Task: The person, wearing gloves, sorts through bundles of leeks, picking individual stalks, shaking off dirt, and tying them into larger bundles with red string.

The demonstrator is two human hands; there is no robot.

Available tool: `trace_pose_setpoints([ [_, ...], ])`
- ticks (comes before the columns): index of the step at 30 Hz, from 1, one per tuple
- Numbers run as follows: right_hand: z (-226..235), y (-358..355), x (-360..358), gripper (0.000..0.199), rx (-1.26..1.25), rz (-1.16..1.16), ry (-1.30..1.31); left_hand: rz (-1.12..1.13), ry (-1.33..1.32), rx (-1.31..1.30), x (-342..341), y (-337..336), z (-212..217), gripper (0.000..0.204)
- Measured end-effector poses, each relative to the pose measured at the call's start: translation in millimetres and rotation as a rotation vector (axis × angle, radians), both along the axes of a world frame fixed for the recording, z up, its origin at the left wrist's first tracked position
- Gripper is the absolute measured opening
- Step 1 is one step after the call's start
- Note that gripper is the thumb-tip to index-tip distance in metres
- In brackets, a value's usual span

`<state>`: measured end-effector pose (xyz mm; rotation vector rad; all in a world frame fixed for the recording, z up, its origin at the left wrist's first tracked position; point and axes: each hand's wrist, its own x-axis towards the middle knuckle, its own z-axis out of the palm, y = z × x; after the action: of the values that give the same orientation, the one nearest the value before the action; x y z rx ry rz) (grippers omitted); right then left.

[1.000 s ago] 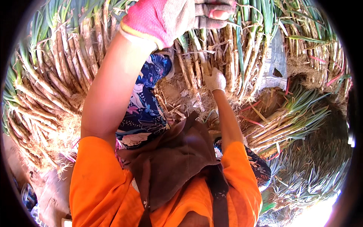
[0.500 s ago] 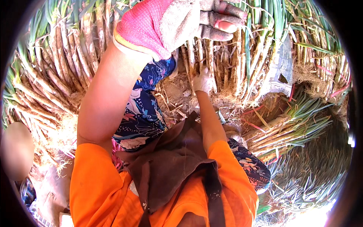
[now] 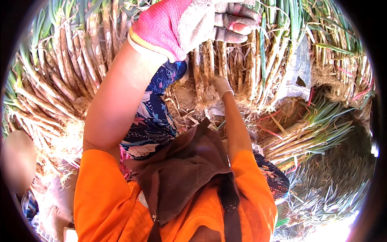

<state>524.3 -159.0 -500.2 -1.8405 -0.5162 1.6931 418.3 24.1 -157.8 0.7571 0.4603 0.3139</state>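
Observation:
My left hand [image 3: 215,25], in a pink glove with a dirty grey palm, is raised close in front of the upright green onions [image 3: 242,64]. Its visible fingers stretch to the right, apart from one another, and a bare fingertip pokes out of the glove. The top edge of the view cuts off part of this hand. Lower down, my right hand [image 3: 222,85], in a pale glove, is closed at the lower end of a brown-skinned green onion stalk [image 3: 210,60]. Its fingertips are partly hidden against the stalks. Stringy roots hang just below, to its left.
More green onions [image 3: 76,60] stand packed along the left. A tied bundle [image 3: 298,139] lies at right, beside a grey sheet [image 3: 299,72] and pink ties [image 3: 271,133]. A brown apron [image 3: 181,173] covers my lap. A blurred round shape [image 3: 18,161] is at the left edge.
My right hand and forearm have shifted slightly right, and roots show more plainly beside that hand. My left forearm has moved a little to the right, with its fingers much the same.

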Motion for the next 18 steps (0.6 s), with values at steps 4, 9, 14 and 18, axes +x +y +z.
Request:
trace_pose_setpoints([
  [4,16.7,-13.1,8.4,0.035,-0.026,-0.359,0.654,0.036,0.091,0.007,5.0,-6.6,5.9,0.029],
  [9,55.7,2.9,-24.7,0.026,0.010,-0.183,0.058,0.001,0.014,0.023,2.9,-9.5,4.5,0.033],
  [14,29.2,-8.2,-18.3,0.037,0.076,0.080,-0.770,0.017,-0.025,0.030,-2.6,-8.4,0.3,0.032],
  [18,10.3,-13.1,-29.2,0.043,-0.016,0.272,-0.927,0.024,0.016,0.012,3.1,-5.2,1.6,0.030],
])
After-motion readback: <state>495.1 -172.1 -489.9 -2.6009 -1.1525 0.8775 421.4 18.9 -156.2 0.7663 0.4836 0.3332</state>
